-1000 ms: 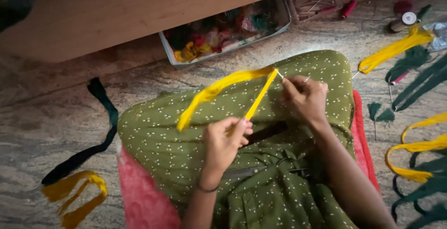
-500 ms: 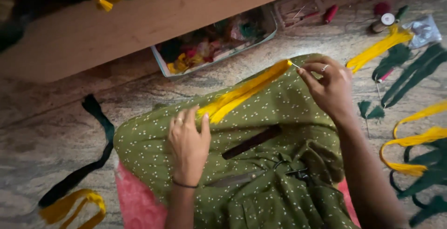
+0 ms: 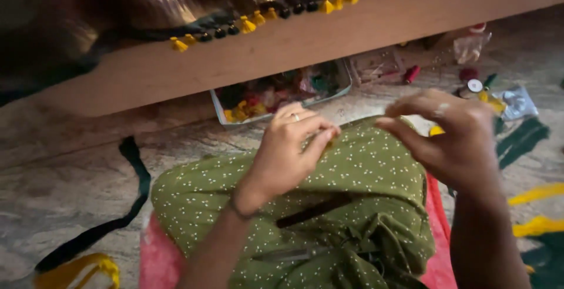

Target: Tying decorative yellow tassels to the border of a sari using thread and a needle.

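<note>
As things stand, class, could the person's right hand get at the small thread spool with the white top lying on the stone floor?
Probably yes. The right hand is raised over the knee, and the small thread spool with the white top lies just beyond it on the stone floor, with nothing between them.

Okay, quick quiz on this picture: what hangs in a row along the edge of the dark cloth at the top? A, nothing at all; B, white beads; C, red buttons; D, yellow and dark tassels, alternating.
D: a row of small tassels, yellow ones alternating with dark ones, runs along the edge of the dark cloth lying on the wooden ledge, above both raised hands.
</note>
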